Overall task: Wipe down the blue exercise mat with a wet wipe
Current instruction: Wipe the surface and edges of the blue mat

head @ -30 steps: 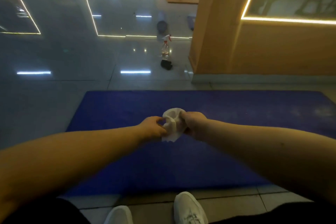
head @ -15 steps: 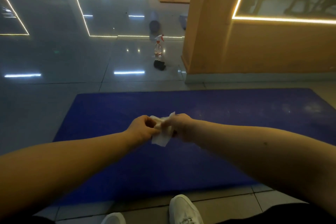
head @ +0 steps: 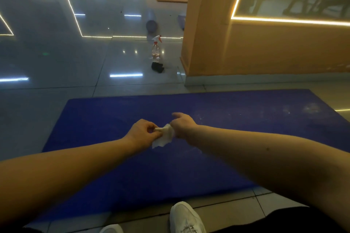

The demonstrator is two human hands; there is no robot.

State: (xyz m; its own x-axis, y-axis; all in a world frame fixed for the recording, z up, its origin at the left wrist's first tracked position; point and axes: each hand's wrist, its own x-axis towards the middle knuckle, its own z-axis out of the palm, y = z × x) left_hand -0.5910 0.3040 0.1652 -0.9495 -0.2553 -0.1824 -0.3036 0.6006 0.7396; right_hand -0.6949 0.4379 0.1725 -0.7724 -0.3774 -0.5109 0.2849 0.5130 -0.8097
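A clear spray bottle (head: pixel 156 49) with a white and red trigger stands upright on the glossy tiled floor (head: pixel 56 62), at 12 o'clock from the hands and well beyond the mat's far edge. A crumpled black cloth (head: pixel 157 67) lies just in front of the bottle. Farther off at 12 o'clock lies a rolled grey mat (head: pixel 151 24). An orange wall (head: pixel 208 34) with a lit strip rises at 1 to 2 o'clock, its corner near the bottle. Two white shoes, one (head: pixel 186 217) at 6 o'clock and one (head: pixel 111 229) at 7 o'clock, sit on the tiles just short of the mat's near edge. Nothing lies on the mat between the hands and its edges.

The blue mat (head: pixel 113 119) is spread flat across the floor from 9 to 3 o'clock, with pale dusty marks toward its 3 o'clock end. Both bare forearms reach out over it and meet above its middle. The left hand (head: pixel 144 130) pinches a rolled end of the white wipe (head: pixel 162 138) between thumb and curled fingers. The right hand (head: pixel 182 125) grips the other end with bent fingers, one blurred digit sticking out toward 11 o'clock. The loose part of the wipe hangs between the hands toward 6 o'clock; whether it touches the mat cannot be told.
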